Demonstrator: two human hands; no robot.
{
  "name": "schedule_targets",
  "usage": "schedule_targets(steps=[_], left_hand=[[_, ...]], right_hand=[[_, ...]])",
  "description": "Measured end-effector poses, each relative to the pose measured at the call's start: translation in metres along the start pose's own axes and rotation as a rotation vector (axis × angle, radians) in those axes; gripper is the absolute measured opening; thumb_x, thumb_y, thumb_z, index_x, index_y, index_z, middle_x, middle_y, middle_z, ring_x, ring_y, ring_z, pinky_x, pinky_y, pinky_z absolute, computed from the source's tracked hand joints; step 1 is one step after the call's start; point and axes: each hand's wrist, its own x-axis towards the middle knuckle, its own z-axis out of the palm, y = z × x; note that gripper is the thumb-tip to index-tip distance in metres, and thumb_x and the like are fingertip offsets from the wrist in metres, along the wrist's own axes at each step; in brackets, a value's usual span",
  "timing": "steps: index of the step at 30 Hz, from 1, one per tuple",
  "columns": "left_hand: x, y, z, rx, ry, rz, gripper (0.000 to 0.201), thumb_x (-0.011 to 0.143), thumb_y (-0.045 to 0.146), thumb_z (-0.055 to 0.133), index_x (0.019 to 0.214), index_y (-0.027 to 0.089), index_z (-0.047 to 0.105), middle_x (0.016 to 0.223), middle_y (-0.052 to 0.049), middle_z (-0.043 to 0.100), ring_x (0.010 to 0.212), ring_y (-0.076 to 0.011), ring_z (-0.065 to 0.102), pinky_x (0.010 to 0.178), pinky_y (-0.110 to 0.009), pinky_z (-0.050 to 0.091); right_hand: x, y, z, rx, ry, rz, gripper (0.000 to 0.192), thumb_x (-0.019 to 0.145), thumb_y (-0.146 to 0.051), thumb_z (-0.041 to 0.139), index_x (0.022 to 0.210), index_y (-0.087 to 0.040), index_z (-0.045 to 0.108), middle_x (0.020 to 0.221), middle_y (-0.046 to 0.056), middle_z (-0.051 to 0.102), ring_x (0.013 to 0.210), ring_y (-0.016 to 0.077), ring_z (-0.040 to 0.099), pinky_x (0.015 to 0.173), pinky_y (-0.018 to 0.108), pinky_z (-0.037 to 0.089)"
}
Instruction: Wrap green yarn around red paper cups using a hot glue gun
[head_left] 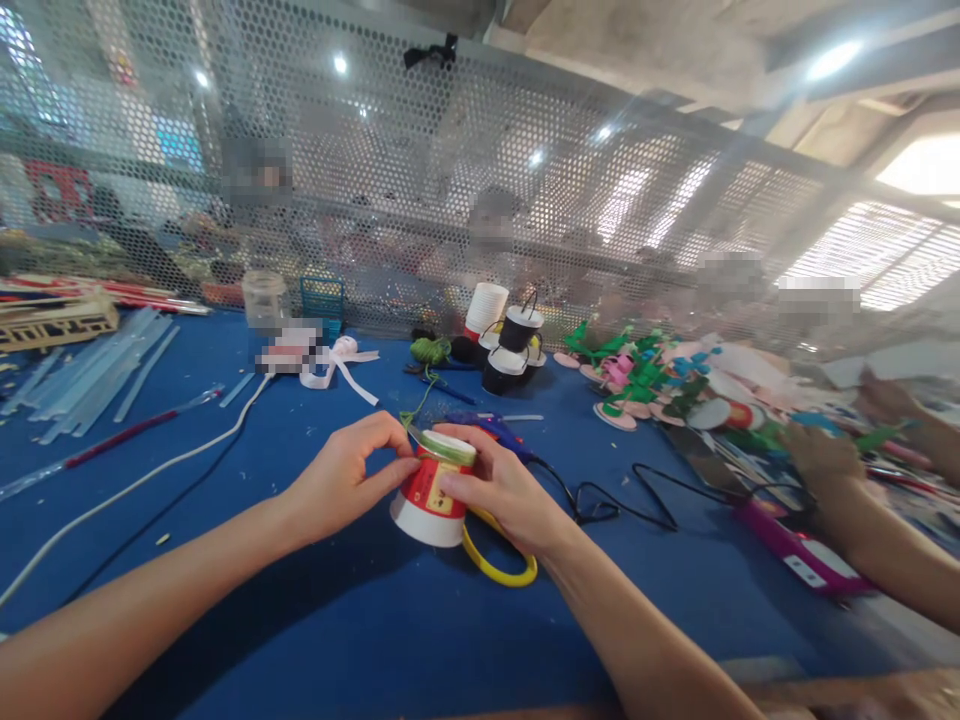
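Head view, centre of the frame. A small red-and-white paper cup lies tilted on the blue table, base toward the lower left, held between both hands. The left hand curls over the cup's upper left, thumb and forefinger pinched at its rim; the right hand grips the cup's right side, thumb pressed against the red wall and fingers wrapped behind. A green cord lies around the upper rim, and a strand runs from it toward a green spool in the upper centre.

To do the winding well, judged from this pose: keep the cord taut against the rim, pin each turn with the left thumb before turning the cup, and let the right hand do the rotation so that the turns sit side by side.

Yellow-handled scissors lie under the right wrist, only one loop showing. A blue glue gun is mostly hidden behind the right hand, its black cable running right. Whether adhesive sits under the cord cannot be told; the cup's far side and the cord's free end are concealed. At the right edge another person's hands are blurred among coloured craft pieces. Black-and-white cups stand in the upper centre.
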Motion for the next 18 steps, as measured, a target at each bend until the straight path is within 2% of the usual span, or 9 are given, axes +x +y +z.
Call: schedule_targets(steps=[6,9,12,15,18], left_hand=[[-0.0021,0.0016,-0.0026,-0.058,0.006,-0.082,0.012,0.081,0.027,0.043,0.073,0.018,0.047,0.072,0.001,0.057,0.066,-0.0110,0.052,0.061,-0.024,0.044],[-0.0009,0.0038,-0.0042,-0.128,-0.008,-0.131,0.011,0.079,0.028,0.045,0.075,0.019,0.045,0.060,0.005,0.048,0.053,-0.0083,0.045,0.050,-0.021,0.039],[0.0010,0.0058,-0.0059,-0.116,-0.034,-0.195,0.016,0.076,0.033,0.052,0.081,0.018,0.050,0.052,0.008,0.038,0.046,-0.0070,0.035,0.043,-0.019,0.030],[0.0019,0.0071,-0.0069,-0.134,-0.069,-0.265,0.021,0.073,0.037,0.055,0.073,0.017,0.056,0.052,0.006,0.044,0.046,-0.0072,0.037,0.044,-0.020,0.030],[0.0012,0.0075,-0.0062,-0.157,-0.053,-0.285,0.023,0.073,0.038,0.055,0.069,0.016,0.059,0.056,0.003,0.051,0.050,-0.0088,0.042,0.047,-0.021,0.033]], right_hand=[[0.0006,0.0010,-0.0019,0.014,-0.019,0.015,0.049,0.060,-0.028,0.070,0.105,-0.020,0.051,0.099,0.003,0.061,0.089,0.0180,0.058,0.083,0.035,0.044],[0.0009,0.0011,-0.0028,0.010,-0.008,0.023,0.050,0.061,-0.028,0.070,0.105,-0.020,0.049,0.099,0.004,0.060,0.090,0.0180,0.058,0.083,0.035,0.044],[0.0012,0.0016,-0.0029,-0.017,-0.019,0.021,0.049,0.061,-0.029,0.069,0.105,-0.020,0.049,0.099,0.004,0.060,0.089,0.0182,0.058,0.083,0.035,0.044],[0.0016,0.0030,-0.0028,-0.047,-0.030,0.022,0.051,0.061,-0.027,0.069,0.107,-0.019,0.048,0.099,0.004,0.060,0.088,0.0179,0.058,0.082,0.036,0.044],[0.0018,0.0040,-0.0028,-0.067,-0.021,0.024,0.050,0.061,-0.026,0.068,0.107,-0.019,0.048,0.098,0.004,0.060,0.087,0.0175,0.058,0.081,0.035,0.045]])
